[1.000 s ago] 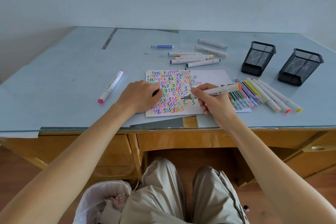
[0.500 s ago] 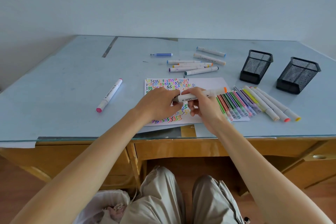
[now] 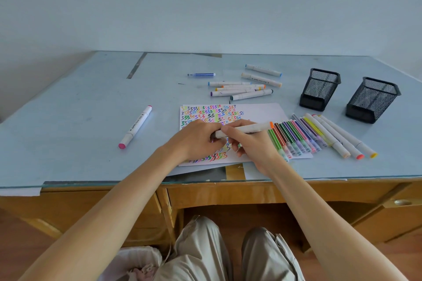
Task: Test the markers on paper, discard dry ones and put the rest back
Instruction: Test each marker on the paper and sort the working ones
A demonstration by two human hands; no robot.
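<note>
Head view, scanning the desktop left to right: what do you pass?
Pink-capped marker → scribbled test paper → orange-capped marker gripped by both hands → row of thin coloured pens → near mesh pen holder → far-right mesh pen holder.

A white orange-capped marker (image 3: pixel 245 129) lies nearly level above the scribbled paper (image 3: pixel 258 112), which sits near the desk's front edge.
</note>
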